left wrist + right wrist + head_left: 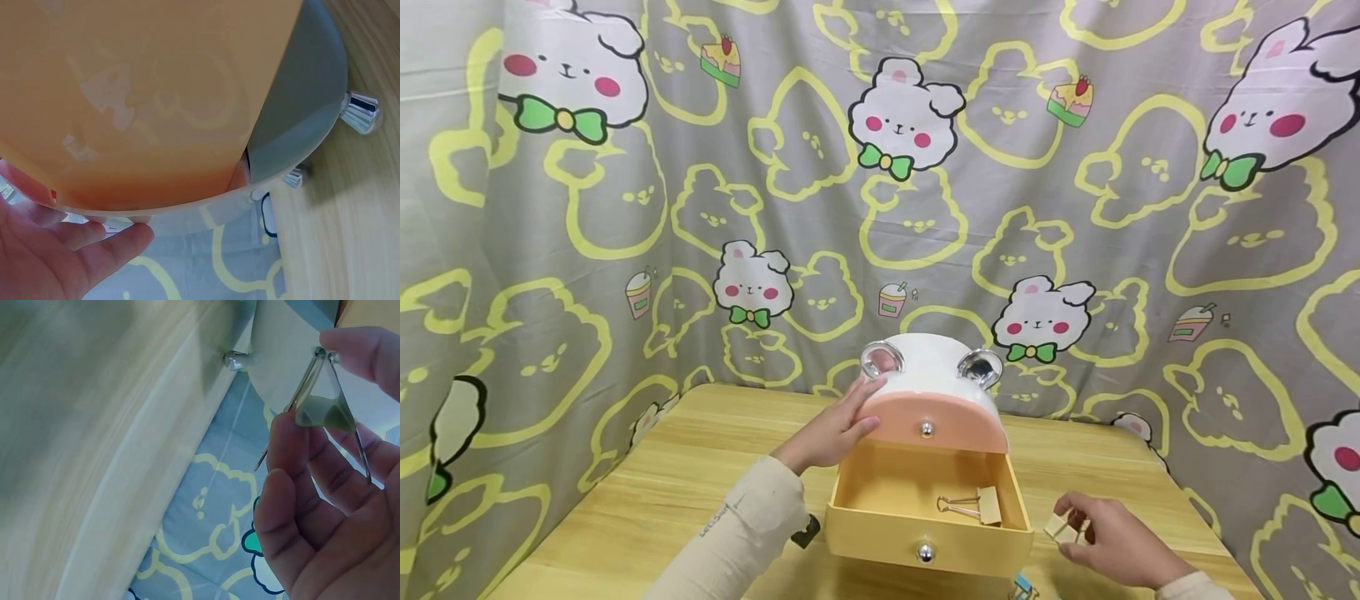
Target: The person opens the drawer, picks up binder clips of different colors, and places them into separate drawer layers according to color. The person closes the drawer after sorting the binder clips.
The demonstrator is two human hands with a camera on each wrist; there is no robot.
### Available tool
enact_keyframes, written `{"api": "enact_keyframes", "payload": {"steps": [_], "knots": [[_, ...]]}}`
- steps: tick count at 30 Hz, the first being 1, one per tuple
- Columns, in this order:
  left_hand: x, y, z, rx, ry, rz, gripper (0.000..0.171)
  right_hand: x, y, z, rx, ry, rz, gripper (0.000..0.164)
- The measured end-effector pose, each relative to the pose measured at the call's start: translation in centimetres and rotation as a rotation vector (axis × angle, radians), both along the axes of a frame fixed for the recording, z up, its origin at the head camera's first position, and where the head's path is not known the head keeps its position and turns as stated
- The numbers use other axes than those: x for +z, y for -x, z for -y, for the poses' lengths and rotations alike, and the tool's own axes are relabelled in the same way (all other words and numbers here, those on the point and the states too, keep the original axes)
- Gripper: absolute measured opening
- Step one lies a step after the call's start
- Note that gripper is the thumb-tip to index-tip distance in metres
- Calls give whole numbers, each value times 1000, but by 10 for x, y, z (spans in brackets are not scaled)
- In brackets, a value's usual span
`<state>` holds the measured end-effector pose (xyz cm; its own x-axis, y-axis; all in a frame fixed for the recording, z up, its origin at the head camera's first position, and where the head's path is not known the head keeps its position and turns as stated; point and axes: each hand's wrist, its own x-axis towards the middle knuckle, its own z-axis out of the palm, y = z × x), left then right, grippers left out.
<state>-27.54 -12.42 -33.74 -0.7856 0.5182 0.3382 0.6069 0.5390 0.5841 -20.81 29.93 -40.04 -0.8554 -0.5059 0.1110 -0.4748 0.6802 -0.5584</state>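
Observation:
A small drawer cabinet with a white rounded top (pixel 928 357) and silver-rimmed ears stands on the table. Its pink upper drawer (pixel 887 417) is closed, while the yellow lower drawer (pixel 868 535) is pulled out. Inside that drawer lies a pale yellow binder clip (pixel 988 506) with its wire handles pointing left. My left hand (pixel 835 429) rests against the cabinet's left side, fingers extended along the white shell. Just right of the drawer, my right hand (pixel 1108 533) pinches another pale yellow binder clip (pixel 324 412) between thumb and fingers, its wire handles spread apart.
A blue binder clip (pixel 1022 586) lies on the wooden table (pixel 715 467) in front of the drawer's right corner. A black object (pixel 806 532) shows beside my left sleeve. Patterned grey curtain (pixel 820 225) hangs behind and along both sides.

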Motion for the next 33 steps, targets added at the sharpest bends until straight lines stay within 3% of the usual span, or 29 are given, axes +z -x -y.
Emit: {"api": "enact_keyframes", "payload": {"steps": [12,33], "knots": [[2,-3,0,12,2,31,56,13,0,4,4,-11,-45,29],[1,-2,-2,16,5,6,56,29,-5,14,-28,-13,-139,32]]}}
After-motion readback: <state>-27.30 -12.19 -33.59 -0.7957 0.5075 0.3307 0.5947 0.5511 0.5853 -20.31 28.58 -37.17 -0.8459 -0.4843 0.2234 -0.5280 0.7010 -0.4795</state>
